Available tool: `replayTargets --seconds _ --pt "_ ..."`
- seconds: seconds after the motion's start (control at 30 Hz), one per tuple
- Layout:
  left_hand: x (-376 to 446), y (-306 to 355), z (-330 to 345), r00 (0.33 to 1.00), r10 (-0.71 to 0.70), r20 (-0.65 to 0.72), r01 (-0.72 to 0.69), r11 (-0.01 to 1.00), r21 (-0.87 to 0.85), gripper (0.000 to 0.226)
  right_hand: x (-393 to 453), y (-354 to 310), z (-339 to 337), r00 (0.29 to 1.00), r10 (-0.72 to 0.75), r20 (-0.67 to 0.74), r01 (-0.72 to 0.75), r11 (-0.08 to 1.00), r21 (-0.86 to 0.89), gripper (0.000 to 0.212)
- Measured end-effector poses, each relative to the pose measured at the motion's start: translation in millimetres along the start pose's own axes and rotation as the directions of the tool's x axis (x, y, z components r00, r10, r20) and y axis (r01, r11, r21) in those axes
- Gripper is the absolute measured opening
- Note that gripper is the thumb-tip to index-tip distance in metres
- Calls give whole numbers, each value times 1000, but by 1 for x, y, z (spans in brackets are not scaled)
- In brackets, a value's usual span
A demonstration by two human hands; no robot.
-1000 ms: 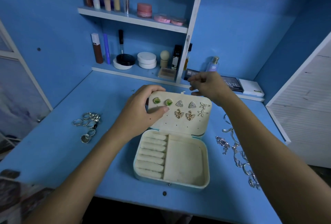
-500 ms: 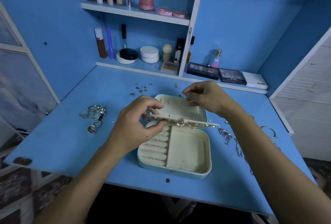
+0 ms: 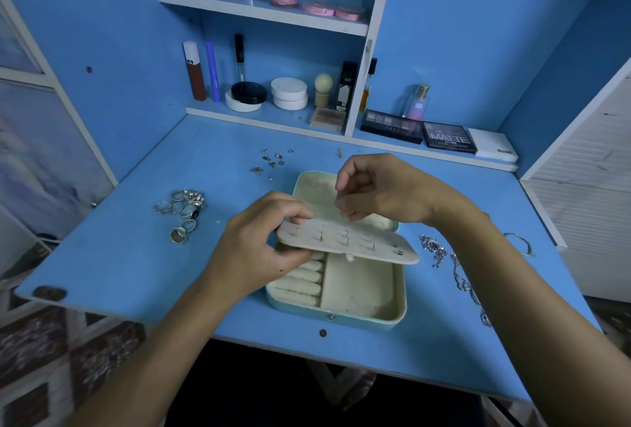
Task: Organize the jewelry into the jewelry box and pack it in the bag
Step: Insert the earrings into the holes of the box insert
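Head: L hand [image 3: 254, 249] grips earring panel [image 3: 345, 242]

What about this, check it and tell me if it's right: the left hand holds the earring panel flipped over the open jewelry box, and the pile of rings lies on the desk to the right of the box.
One thing is wrong. The head view shows the pile of rings on the desk to the left of the jewelry box, not the right; chains lie on the right. The rest holds: the left hand holds the earring panel flipped over the open box.
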State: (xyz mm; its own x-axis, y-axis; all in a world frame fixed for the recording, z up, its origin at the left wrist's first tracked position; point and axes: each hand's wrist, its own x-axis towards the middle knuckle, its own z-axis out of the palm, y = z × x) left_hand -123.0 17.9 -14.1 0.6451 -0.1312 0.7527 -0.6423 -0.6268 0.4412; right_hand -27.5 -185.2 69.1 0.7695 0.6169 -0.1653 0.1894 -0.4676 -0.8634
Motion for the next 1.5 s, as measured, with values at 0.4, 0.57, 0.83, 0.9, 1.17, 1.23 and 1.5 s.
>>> replayTargets --seconds 0.4,0.57,0.83,0.9,1.17,1.23,1.5 --pt "-1 -1 1 1000 6 -2 -6 1000 11 36 -8 -34 8 984 -12 177 56 969 -241 22" --pt "0 1 2 1000 -16 -15 16 999 36 26 -7 -42 11 977 6 212 75 925 -373 23" --pt "-1 0 2 999 -31 -13 31 999 27 24 -8 -53 16 983 -18 185 120 820 -560 22" --pt "-2 0 2 999 -26 -20 26 1000 17 26 -9 -55 17 982 -19 187 124 812 -571 23" --pt "-2 -1 2 999 -7 -33 7 1000 -2 31 -11 -58 20 983 -30 184 137 783 -607 25" --pt "-3 -1 3 999 3 -34 -3 1000 2 32 -11 -59 20 982 -31 185 140 777 -613 25" --pt "-2 -2 3 999 8 -48 -8 1000 -7 30 -12 -59 21 981 -46 190 157 767 -622 23"
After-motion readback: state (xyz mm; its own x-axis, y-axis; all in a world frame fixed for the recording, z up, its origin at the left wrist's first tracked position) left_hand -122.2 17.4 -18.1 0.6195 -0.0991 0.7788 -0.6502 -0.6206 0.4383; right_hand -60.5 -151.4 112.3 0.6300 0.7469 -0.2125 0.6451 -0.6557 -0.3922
